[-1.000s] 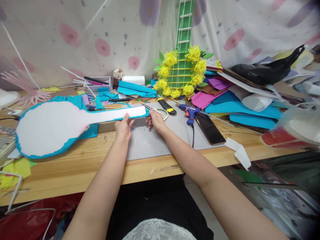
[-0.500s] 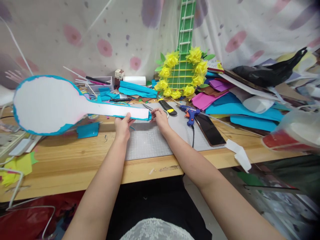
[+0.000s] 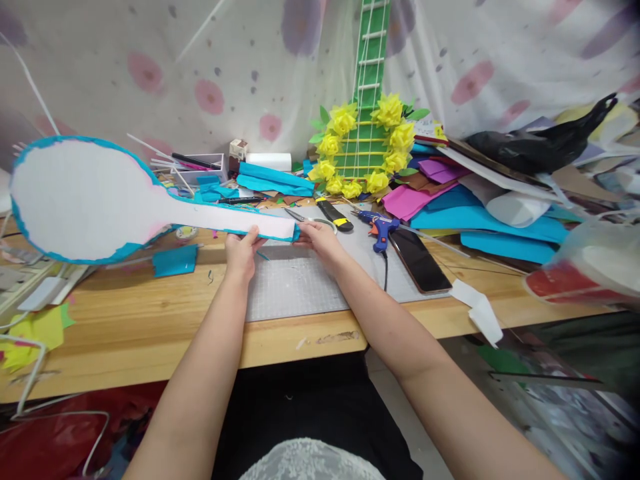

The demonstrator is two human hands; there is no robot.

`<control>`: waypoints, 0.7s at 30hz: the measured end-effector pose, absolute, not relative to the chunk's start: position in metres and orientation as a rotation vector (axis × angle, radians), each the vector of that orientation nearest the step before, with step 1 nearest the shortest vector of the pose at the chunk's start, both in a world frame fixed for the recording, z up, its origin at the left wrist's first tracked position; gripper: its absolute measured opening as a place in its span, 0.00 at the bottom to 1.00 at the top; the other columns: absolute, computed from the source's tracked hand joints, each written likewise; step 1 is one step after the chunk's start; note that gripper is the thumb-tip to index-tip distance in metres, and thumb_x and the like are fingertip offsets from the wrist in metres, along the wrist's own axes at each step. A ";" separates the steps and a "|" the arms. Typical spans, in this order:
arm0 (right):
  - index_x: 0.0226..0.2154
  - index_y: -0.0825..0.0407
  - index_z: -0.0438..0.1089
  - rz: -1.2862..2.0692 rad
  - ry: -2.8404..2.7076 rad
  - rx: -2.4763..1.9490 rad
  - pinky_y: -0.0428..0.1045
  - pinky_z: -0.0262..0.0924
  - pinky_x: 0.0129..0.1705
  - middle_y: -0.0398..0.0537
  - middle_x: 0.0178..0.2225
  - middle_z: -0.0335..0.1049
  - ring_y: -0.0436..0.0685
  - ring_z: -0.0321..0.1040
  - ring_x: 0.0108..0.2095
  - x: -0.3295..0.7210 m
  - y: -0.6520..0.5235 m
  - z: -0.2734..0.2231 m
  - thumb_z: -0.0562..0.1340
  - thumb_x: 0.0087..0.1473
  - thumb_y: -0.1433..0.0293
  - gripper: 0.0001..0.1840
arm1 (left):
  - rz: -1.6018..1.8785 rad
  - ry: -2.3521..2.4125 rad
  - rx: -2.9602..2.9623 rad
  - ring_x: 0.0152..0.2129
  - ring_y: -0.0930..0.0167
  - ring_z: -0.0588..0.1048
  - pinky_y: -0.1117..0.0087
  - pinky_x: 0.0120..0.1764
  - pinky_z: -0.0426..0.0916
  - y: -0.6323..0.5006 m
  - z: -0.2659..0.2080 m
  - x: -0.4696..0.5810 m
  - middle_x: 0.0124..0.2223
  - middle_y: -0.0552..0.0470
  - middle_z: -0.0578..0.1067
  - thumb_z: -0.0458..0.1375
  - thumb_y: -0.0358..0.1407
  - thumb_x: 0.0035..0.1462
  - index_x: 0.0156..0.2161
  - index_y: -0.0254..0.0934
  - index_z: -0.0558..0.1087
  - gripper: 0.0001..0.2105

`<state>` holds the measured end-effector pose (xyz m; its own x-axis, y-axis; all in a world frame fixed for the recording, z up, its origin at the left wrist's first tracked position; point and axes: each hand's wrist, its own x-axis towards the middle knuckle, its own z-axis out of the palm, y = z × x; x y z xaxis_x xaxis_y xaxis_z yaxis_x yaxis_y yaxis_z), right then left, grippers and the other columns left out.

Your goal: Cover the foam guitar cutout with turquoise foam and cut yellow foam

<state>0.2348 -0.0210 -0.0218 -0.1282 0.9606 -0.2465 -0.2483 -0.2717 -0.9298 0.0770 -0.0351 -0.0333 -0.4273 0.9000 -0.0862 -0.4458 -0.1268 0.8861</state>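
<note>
"Flowered curtain (image 3: 210, 40) behind, cluttered tabletop (image 3: 150, 320) in front: where's the white cutout (image 3: 85, 197) in all that?"

"Over the tabletop's left side. Its blue-edged round part is near the left end, and its narrow neck (image 3: 225, 219) reaches across to the grey mat (image 3: 295, 290)."

"How are you holding it?"

"My left hand (image 3: 241, 253) pinches the neck, thumb on top and fingers tucked underneath. My right hand (image 3: 323, 243) has its fingers pressed together on the blue tip; the ones underneath I can't make out."

"What's near your right hand?"

"Scissors (image 3: 294, 214), partly covered, just behind it, with a knife (image 3: 334, 213) beside them. Farther right, a blue glue gun (image 3: 383, 233) lies near a dark phone (image 3: 420, 260)."

"And along the back edge?"

"A green guitar (image 3: 370, 77) stands there, yellow flowers (image 3: 343, 120) around its lower part. Coloured paper (image 3: 495, 210) is piled toward the right back corner."
</note>
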 end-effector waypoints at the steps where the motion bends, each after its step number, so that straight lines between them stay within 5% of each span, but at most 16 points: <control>1: 0.28 0.56 0.70 1.571 -0.947 -1.164 0.44 0.69 0.32 0.41 0.20 0.70 0.47 0.69 0.23 0.234 -0.021 -0.021 0.55 0.49 0.80 0.09 | 1.738 1.124 0.626 0.27 0.74 0.76 0.63 0.40 0.73 -0.035 -0.035 0.076 0.31 0.52 0.77 0.66 0.30 0.42 0.34 0.33 0.69 0.12; 10: 0.29 0.55 0.72 1.621 -1.048 -1.127 0.48 0.68 0.41 0.42 0.25 0.73 0.48 0.71 0.29 0.231 -0.027 -0.019 0.53 0.37 0.85 0.18 | 1.772 1.151 0.869 0.31 0.71 0.76 0.64 0.37 0.75 -0.032 -0.043 0.072 0.34 0.50 0.77 0.69 0.40 0.35 0.34 0.34 0.69 0.21; 21: 0.32 0.51 0.71 1.718 -1.226 -1.026 0.45 0.65 0.40 0.42 0.33 0.75 0.49 0.71 0.36 0.230 -0.031 -0.025 0.53 0.35 0.84 0.22 | 1.774 1.348 1.071 0.31 0.70 0.76 0.65 0.38 0.74 -0.032 -0.052 0.080 0.34 0.48 0.76 0.64 0.39 0.42 0.34 0.35 0.66 0.16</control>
<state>0.2301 -0.0305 -0.0246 -0.3754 0.9110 -0.1710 -0.1340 -0.2359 -0.9625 0.0801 -0.0318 -0.0516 -0.4493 0.8668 0.2165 -0.0237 -0.2538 0.9670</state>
